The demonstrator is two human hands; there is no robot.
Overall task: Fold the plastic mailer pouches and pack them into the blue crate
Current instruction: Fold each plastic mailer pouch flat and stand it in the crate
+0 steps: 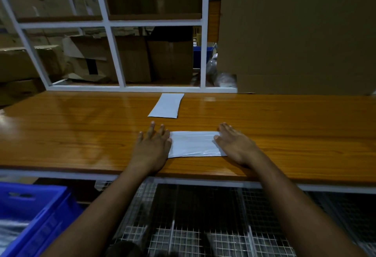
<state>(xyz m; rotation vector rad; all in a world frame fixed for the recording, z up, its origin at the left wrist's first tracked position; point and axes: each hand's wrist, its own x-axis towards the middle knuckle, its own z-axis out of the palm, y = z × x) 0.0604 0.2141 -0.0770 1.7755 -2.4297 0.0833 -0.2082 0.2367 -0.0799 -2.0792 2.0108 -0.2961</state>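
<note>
Head: flat hands (both) on pouch [195,144]

Both bare arms reach forward — left hand [151,145] and right hand [234,145] lie palm-down, fingers straight and spread, set apart, neither gripping anything.

A glossy wooden worktop [81,126] is stretching across the view. Along its far edge a white shelving frame [114,57] is standing, holding worn cardboard boxes [130,61]. At the far right corner a large plain cardboard sheet [295,33] is rising upright. Below the near edge, wire mesh racks [203,226] are showing.
</note>
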